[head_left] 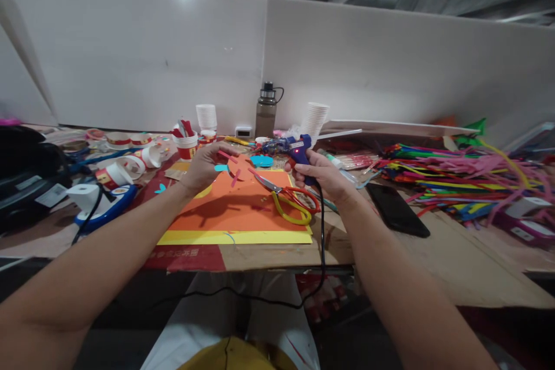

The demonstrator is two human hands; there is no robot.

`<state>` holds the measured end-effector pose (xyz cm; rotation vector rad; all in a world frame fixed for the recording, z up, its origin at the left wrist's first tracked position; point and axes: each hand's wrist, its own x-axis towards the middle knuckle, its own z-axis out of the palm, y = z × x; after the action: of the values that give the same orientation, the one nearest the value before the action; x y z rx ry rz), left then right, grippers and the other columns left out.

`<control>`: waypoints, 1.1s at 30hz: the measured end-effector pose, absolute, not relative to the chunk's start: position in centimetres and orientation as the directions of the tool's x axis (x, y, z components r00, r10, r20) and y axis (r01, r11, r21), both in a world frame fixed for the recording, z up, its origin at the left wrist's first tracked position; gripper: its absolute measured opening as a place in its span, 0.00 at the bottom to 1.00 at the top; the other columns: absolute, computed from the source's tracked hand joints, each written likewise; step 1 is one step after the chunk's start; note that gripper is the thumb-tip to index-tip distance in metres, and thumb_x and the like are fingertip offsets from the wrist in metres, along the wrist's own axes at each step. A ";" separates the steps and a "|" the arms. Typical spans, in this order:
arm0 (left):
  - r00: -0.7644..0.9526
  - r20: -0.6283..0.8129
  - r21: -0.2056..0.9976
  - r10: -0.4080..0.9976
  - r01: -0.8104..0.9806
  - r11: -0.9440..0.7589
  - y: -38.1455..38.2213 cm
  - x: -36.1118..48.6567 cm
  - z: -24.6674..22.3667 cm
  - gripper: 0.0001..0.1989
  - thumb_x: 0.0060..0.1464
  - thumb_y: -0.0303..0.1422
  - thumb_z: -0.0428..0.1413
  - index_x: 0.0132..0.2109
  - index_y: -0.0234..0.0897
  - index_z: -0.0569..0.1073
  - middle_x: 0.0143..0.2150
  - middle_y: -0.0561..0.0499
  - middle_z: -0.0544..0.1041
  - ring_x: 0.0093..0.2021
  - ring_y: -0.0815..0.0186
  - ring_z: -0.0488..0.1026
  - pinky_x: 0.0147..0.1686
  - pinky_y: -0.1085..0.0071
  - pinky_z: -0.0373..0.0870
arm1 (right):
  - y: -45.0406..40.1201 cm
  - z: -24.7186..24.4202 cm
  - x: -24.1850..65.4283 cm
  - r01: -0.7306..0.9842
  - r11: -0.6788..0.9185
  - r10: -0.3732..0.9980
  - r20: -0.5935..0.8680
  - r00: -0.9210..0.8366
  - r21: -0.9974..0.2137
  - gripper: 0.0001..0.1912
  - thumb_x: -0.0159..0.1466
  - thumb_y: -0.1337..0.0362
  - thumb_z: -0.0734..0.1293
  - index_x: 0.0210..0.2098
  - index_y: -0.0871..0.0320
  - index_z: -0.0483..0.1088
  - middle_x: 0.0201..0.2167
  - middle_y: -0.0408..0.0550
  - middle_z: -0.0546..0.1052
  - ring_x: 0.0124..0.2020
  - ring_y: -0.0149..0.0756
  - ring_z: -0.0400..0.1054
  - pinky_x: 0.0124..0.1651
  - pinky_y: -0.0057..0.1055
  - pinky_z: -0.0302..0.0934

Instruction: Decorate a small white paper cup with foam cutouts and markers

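My right hand [323, 176] grips a blue glue gun [300, 152] with a red light lit on its body; its black cord [322, 231] hangs down over the table edge. My left hand [203, 166] pinches a thin red paper strip [228, 156] and a small teal paper piece [221, 167], held above an orange sheet [236, 205] lying on a yellow sheet [234, 237]. The gun's nozzle points left toward the strip. Red and yellow-handled scissors [291, 202] lie on the orange sheet beside my right hand.
Paper cups [130, 165], a cup stack [314, 121] and a water bottle [266, 110] stand at the back. A black phone [396, 210] lies to the right, beside a heap of coloured pipe cleaners [459, 176]. A tape dispenser [102, 202] sits to the left. White partition panels enclose the desk.
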<state>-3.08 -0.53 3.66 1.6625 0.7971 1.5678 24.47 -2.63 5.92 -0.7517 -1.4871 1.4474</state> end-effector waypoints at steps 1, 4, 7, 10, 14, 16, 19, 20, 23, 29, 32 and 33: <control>0.078 0.571 0.821 0.817 -0.032 -0.570 -0.6 -3.0 3.7 0.12 0.32 0.22 0.66 0.29 0.37 0.78 0.33 0.48 0.77 0.37 0.63 0.73 0.38 0.67 0.70 | -2.7 5.9 24.4 -0.161 0.127 0.891 0.184 -0.416 -0.979 0.15 0.51 0.66 0.71 0.37 0.57 0.66 0.32 0.42 0.75 0.22 0.23 0.58 0.23 0.24 0.55; 0.080 0.603 0.797 0.794 -0.025 -0.603 -0.7 -2.9 3.8 0.12 0.33 0.22 0.66 0.29 0.37 0.79 0.33 0.48 0.78 0.36 0.63 0.73 0.38 0.68 0.70 | -2.8 6.0 24.3 -0.141 0.119 0.884 0.169 -0.435 -0.983 0.15 0.51 0.66 0.71 0.37 0.57 0.67 0.32 0.41 0.74 0.22 0.23 0.57 0.23 0.23 0.55; 0.089 0.610 0.791 0.788 -0.012 -0.611 -0.7 -2.9 3.8 0.11 0.34 0.23 0.66 0.30 0.38 0.79 0.34 0.48 0.79 0.37 0.63 0.74 0.39 0.67 0.70 | -2.9 6.0 24.3 -0.132 0.117 0.885 0.163 -0.436 -0.984 0.15 0.51 0.66 0.72 0.37 0.58 0.67 0.31 0.41 0.74 0.22 0.23 0.57 0.23 0.24 0.55; 0.089 0.600 0.798 0.795 -0.008 -0.602 -0.8 -2.8 3.9 0.10 0.34 0.23 0.65 0.29 0.38 0.79 0.33 0.48 0.79 0.37 0.63 0.74 0.39 0.67 0.70 | -2.9 5.9 24.2 -0.120 0.118 0.886 0.159 -0.435 -0.986 0.15 0.51 0.65 0.72 0.38 0.58 0.67 0.31 0.41 0.74 0.22 0.23 0.58 0.23 0.24 0.55; 0.087 0.589 0.807 0.803 -0.023 -0.590 -1.0 -2.7 4.0 0.10 0.33 0.23 0.66 0.28 0.37 0.78 0.32 0.48 0.78 0.36 0.63 0.74 0.39 0.67 0.70 | -2.8 5.8 24.2 -0.121 0.098 0.887 0.142 -0.440 -0.988 0.15 0.51 0.65 0.72 0.37 0.58 0.67 0.31 0.42 0.74 0.22 0.23 0.58 0.23 0.24 0.55; 0.092 0.600 0.799 0.795 -0.028 -0.600 -0.9 -2.6 3.9 0.10 0.33 0.24 0.66 0.29 0.37 0.78 0.33 0.48 0.78 0.36 0.64 0.74 0.38 0.67 0.70 | -2.7 5.7 24.2 -0.128 0.094 0.885 0.142 -0.444 -0.987 0.15 0.51 0.65 0.72 0.37 0.58 0.67 0.31 0.42 0.74 0.22 0.23 0.58 0.23 0.24 0.56; 0.096 0.625 0.778 0.775 -0.001 -0.628 -0.6 -2.7 3.6 0.10 0.34 0.25 0.66 0.29 0.37 0.78 0.33 0.48 0.78 0.36 0.64 0.74 0.38 0.68 0.71 | -2.5 5.6 24.2 -0.128 0.097 0.883 0.144 -0.446 -0.987 0.15 0.51 0.65 0.73 0.37 0.59 0.68 0.31 0.42 0.73 0.22 0.23 0.58 0.23 0.23 0.56; 0.097 0.632 0.772 0.769 0.009 -0.636 -0.5 -2.8 3.5 0.10 0.34 0.25 0.66 0.30 0.37 0.78 0.33 0.48 0.79 0.36 0.64 0.74 0.37 0.68 0.71 | -2.5 5.6 24.3 -0.127 0.098 0.884 0.145 -0.444 -0.987 0.16 0.51 0.65 0.73 0.37 0.59 0.68 0.31 0.42 0.73 0.22 0.23 0.58 0.23 0.23 0.56; 0.110 0.645 0.759 0.756 0.030 -0.651 -0.2 -3.0 3.3 0.10 0.34 0.26 0.66 0.31 0.37 0.79 0.33 0.48 0.79 0.36 0.64 0.75 0.36 0.69 0.72 | -2.5 5.6 24.3 -0.117 0.104 0.885 0.145 -0.442 -0.988 0.16 0.51 0.65 0.73 0.37 0.59 0.67 0.30 0.42 0.73 0.22 0.23 0.59 0.23 0.23 0.57; 0.125 0.660 0.740 0.741 0.062 -0.670 -0.2 -3.1 3.2 0.10 0.36 0.26 0.64 0.31 0.37 0.79 0.34 0.48 0.79 0.36 0.65 0.75 0.36 0.70 0.72 | -2.5 5.7 24.4 -0.099 0.113 0.884 0.145 -0.444 -0.989 0.16 0.51 0.64 0.73 0.37 0.59 0.66 0.30 0.41 0.72 0.22 0.23 0.59 0.24 0.24 0.56; 0.131 0.665 0.733 0.735 0.072 -0.676 -0.2 -3.1 3.2 0.09 0.37 0.27 0.65 0.31 0.37 0.78 0.34 0.48 0.79 0.37 0.65 0.75 0.37 0.69 0.73 | -2.5 5.7 24.4 -0.086 0.118 0.887 0.144 -0.440 -0.989 0.17 0.51 0.64 0.73 0.37 0.59 0.66 0.29 0.41 0.72 0.22 0.23 0.59 0.24 0.25 0.56; 0.132 0.666 0.733 0.734 0.070 -0.677 -0.2 -3.1 3.2 0.09 0.37 0.27 0.65 0.31 0.37 0.78 0.34 0.48 0.79 0.37 0.64 0.75 0.37 0.68 0.73 | -2.5 5.7 24.4 -0.083 0.120 0.887 0.144 -0.439 -0.989 0.17 0.50 0.64 0.73 0.37 0.59 0.66 0.29 0.40 0.72 0.22 0.23 0.59 0.24 0.25 0.55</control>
<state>-3.13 -0.20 3.22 1.8716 0.7716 1.5881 24.35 -2.50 5.67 -0.8129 -1.5546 1.4513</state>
